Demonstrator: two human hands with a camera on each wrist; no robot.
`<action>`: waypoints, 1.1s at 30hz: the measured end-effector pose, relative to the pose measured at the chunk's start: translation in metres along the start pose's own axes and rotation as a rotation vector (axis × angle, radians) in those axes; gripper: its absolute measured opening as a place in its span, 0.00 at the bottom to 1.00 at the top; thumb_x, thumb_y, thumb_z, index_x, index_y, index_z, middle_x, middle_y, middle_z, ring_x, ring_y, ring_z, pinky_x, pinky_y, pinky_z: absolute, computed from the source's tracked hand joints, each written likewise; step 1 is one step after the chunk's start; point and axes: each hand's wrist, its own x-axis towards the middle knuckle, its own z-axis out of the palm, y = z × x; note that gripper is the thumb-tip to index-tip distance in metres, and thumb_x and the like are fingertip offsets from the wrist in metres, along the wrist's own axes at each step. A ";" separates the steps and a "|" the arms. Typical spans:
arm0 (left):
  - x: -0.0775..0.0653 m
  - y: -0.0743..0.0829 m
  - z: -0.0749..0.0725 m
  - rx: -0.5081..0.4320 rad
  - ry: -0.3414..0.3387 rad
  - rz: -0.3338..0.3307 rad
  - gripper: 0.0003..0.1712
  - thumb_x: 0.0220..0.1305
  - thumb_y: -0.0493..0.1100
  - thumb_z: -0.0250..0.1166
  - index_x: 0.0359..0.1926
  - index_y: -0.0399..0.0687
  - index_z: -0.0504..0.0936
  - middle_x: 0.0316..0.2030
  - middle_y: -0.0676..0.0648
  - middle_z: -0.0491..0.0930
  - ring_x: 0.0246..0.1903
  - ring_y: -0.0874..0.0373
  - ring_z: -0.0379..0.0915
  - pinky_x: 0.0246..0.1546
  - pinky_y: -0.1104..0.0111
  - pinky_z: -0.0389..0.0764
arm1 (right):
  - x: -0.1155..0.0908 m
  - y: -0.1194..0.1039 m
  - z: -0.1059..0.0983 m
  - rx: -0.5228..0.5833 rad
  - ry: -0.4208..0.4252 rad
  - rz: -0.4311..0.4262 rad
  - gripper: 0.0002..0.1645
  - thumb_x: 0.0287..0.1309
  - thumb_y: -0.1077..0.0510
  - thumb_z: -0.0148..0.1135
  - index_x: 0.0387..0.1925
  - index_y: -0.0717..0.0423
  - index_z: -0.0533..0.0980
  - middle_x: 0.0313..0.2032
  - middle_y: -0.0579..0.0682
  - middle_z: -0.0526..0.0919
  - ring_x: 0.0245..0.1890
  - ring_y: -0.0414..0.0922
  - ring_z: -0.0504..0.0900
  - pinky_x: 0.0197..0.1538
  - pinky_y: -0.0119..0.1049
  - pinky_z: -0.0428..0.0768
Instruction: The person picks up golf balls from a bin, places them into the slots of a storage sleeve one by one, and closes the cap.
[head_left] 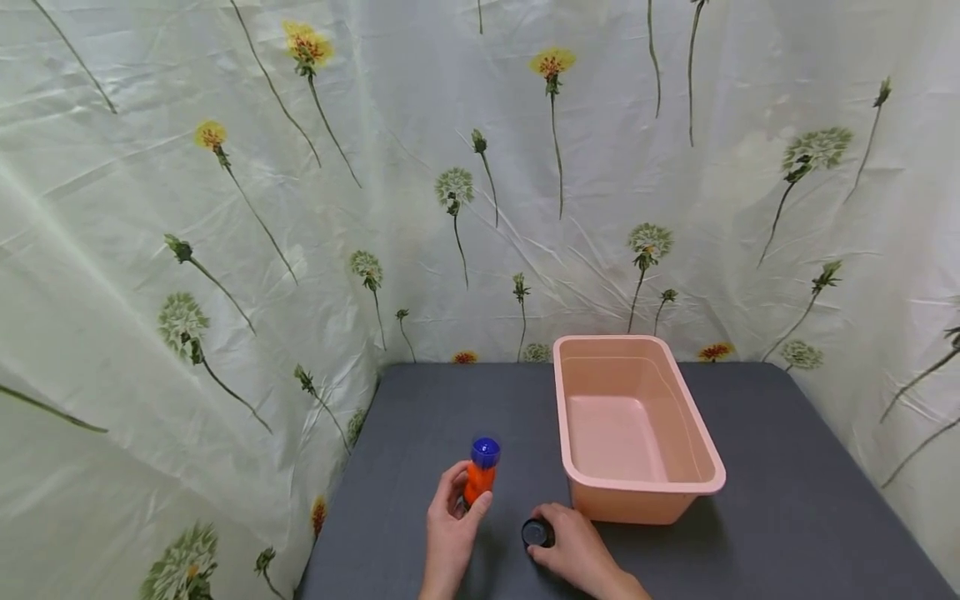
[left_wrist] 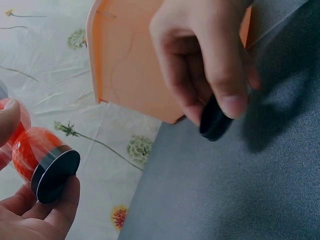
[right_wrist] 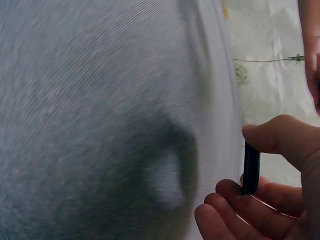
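My left hand (head_left: 450,529) grips a small waisted orange container (head_left: 478,483) with a rounded blue top (head_left: 486,452). It is held upright above the dark table. In the left wrist view, its glossy see-through orange body (left_wrist: 34,145) bulges above a flat black base (left_wrist: 56,175), with fingertips pressed against that base. Between thumb and fingers, my right hand (head_left: 576,552) pinches a round black cap (head_left: 536,533) just to the right of the container. Seen edge-on in the right wrist view, the cap (right_wrist: 251,170) is a thin dark disc.
A pink plastic basin (head_left: 564,433) stands on the dark grey table (head_left: 435,400), just beyond my right hand. White fabric (head_left: 420,167) with printed dandelions hangs behind the table and along both sides.
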 end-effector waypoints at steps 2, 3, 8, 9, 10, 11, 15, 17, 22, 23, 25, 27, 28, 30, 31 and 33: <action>0.000 0.000 0.001 0.005 -0.014 0.015 0.28 0.60 0.47 0.75 0.60 0.57 0.78 0.53 0.46 0.79 0.53 0.52 0.77 0.50 0.65 0.79 | -0.001 -0.004 -0.003 0.017 0.015 -0.007 0.21 0.43 0.48 0.80 0.40 0.47 0.81 0.33 0.36 0.79 0.32 0.34 0.76 0.37 0.36 0.76; 0.000 0.000 0.001 0.007 -0.021 0.018 0.27 0.60 0.47 0.75 0.60 0.57 0.78 0.53 0.46 0.79 0.53 0.52 0.77 0.50 0.66 0.79 | -0.002 -0.007 -0.004 0.025 0.028 -0.015 0.21 0.43 0.48 0.80 0.40 0.47 0.81 0.33 0.35 0.79 0.31 0.33 0.75 0.36 0.35 0.76; -0.001 0.000 0.003 0.024 -0.058 0.032 0.27 0.60 0.49 0.74 0.60 0.59 0.78 0.53 0.47 0.78 0.52 0.53 0.77 0.50 0.65 0.79 | -0.006 -0.021 -0.015 0.065 0.101 -0.063 0.20 0.44 0.50 0.79 0.40 0.45 0.81 0.30 0.34 0.77 0.27 0.33 0.73 0.31 0.30 0.72; -0.001 0.000 0.003 0.021 -0.066 0.038 0.27 0.60 0.49 0.74 0.60 0.59 0.78 0.53 0.47 0.79 0.52 0.52 0.77 0.50 0.65 0.79 | -0.006 -0.024 -0.018 0.083 0.106 -0.070 0.19 0.44 0.51 0.79 0.40 0.45 0.82 0.30 0.35 0.77 0.26 0.33 0.73 0.30 0.29 0.72; -0.001 0.000 0.004 0.018 -0.074 0.043 0.27 0.60 0.49 0.75 0.60 0.60 0.78 0.53 0.47 0.79 0.52 0.52 0.77 0.50 0.65 0.79 | -0.007 -0.028 -0.022 0.103 0.110 -0.076 0.19 0.45 0.51 0.79 0.40 0.46 0.82 0.30 0.35 0.77 0.26 0.34 0.73 0.29 0.29 0.72; -0.001 0.000 0.004 0.014 -0.082 0.046 0.27 0.60 0.48 0.75 0.59 0.60 0.78 0.53 0.47 0.79 0.52 0.52 0.77 0.50 0.65 0.79 | -0.008 -0.032 -0.025 0.121 0.110 -0.082 0.19 0.46 0.52 0.79 0.41 0.47 0.82 0.30 0.35 0.77 0.26 0.34 0.74 0.29 0.28 0.73; -0.003 0.002 0.006 0.032 -0.122 0.049 0.27 0.59 0.49 0.75 0.59 0.64 0.78 0.53 0.49 0.79 0.53 0.53 0.77 0.52 0.60 0.79 | -0.013 -0.048 -0.040 0.181 0.129 -0.098 0.20 0.47 0.53 0.79 0.43 0.48 0.81 0.33 0.37 0.78 0.28 0.35 0.75 0.30 0.29 0.77; -0.004 0.004 0.007 0.056 -0.140 0.050 0.27 0.59 0.50 0.75 0.59 0.65 0.78 0.53 0.50 0.80 0.54 0.52 0.77 0.53 0.57 0.80 | -0.016 -0.057 -0.048 0.194 0.166 -0.101 0.20 0.46 0.54 0.79 0.43 0.47 0.81 0.34 0.37 0.79 0.29 0.34 0.76 0.31 0.29 0.79; -0.008 0.007 0.010 0.087 -0.173 0.071 0.27 0.60 0.50 0.74 0.60 0.62 0.78 0.52 0.51 0.81 0.53 0.52 0.78 0.52 0.55 0.81 | -0.021 -0.075 -0.067 0.221 0.301 -0.076 0.24 0.42 0.60 0.80 0.43 0.44 0.81 0.34 0.36 0.78 0.31 0.33 0.77 0.33 0.31 0.83; -0.009 0.008 0.010 0.089 -0.181 0.077 0.27 0.60 0.50 0.74 0.60 0.61 0.78 0.52 0.51 0.81 0.53 0.52 0.78 0.52 0.55 0.81 | -0.021 -0.077 -0.071 0.232 0.325 -0.065 0.25 0.41 0.61 0.80 0.43 0.45 0.81 0.34 0.36 0.78 0.30 0.34 0.77 0.33 0.32 0.83; -0.010 0.008 0.011 0.088 -0.199 0.090 0.28 0.60 0.50 0.74 0.61 0.59 0.78 0.52 0.52 0.81 0.53 0.53 0.78 0.53 0.57 0.80 | -0.021 -0.080 -0.078 0.247 0.365 -0.043 0.26 0.40 0.63 0.80 0.43 0.45 0.81 0.34 0.36 0.77 0.31 0.35 0.77 0.34 0.31 0.83; -0.012 0.008 0.011 0.089 -0.218 0.099 0.28 0.60 0.49 0.74 0.61 0.57 0.78 0.52 0.53 0.81 0.53 0.54 0.78 0.53 0.58 0.80 | -0.022 -0.082 -0.085 0.259 0.386 -0.021 0.26 0.40 0.65 0.81 0.44 0.46 0.81 0.34 0.37 0.78 0.31 0.36 0.78 0.35 0.30 0.83; -0.012 0.008 0.011 0.086 -0.228 0.104 0.28 0.60 0.49 0.74 0.61 0.56 0.78 0.52 0.53 0.81 0.53 0.54 0.78 0.53 0.58 0.80 | -0.021 -0.082 -0.088 0.267 0.390 -0.009 0.27 0.40 0.65 0.81 0.44 0.47 0.81 0.35 0.38 0.78 0.31 0.36 0.78 0.35 0.30 0.83; -0.012 0.008 0.012 0.080 -0.246 0.106 0.28 0.60 0.48 0.74 0.61 0.56 0.78 0.52 0.53 0.81 0.53 0.54 0.78 0.53 0.58 0.80 | -0.021 -0.081 -0.092 0.273 0.395 0.015 0.27 0.41 0.65 0.81 0.45 0.47 0.81 0.35 0.39 0.78 0.31 0.37 0.79 0.36 0.29 0.83; -0.012 0.008 0.012 0.081 -0.253 0.101 0.28 0.60 0.48 0.74 0.61 0.57 0.78 0.52 0.53 0.81 0.53 0.54 0.78 0.53 0.59 0.80 | -0.020 -0.080 -0.094 0.281 0.392 0.028 0.27 0.41 0.65 0.82 0.45 0.47 0.82 0.36 0.40 0.79 0.31 0.37 0.80 0.37 0.29 0.83; -0.012 0.008 0.012 0.080 -0.262 0.093 0.27 0.60 0.49 0.74 0.60 0.59 0.79 0.52 0.53 0.81 0.53 0.54 0.78 0.53 0.59 0.80 | -0.021 -0.078 -0.098 0.301 0.390 0.047 0.27 0.41 0.63 0.83 0.45 0.46 0.82 0.36 0.41 0.79 0.32 0.37 0.80 0.37 0.28 0.83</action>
